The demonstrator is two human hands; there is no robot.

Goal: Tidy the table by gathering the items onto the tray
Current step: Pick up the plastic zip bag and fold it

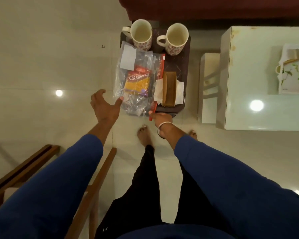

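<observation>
A dark brown tray (183, 66) is held above the floor, carrying two floral mugs (141, 34) (177, 37), a clear plastic snack packet (136, 80) with a red and yellow label, and a brown napkin holder (169, 88) with white tissues. My right hand (160, 118) grips the tray's near edge, with a red strip of the packet under the thumb. My left hand (104, 105) is open beside the tray's left side, its thumb touching the packet's lower left corner.
A white glass-topped table (259, 75) stands to the right, with a floral white tray (293, 69) on it. A maroon sofa (214, 7) lies ahead. Wooden chair arms (24, 169) are at lower left. My bare feet stand on the tiled floor.
</observation>
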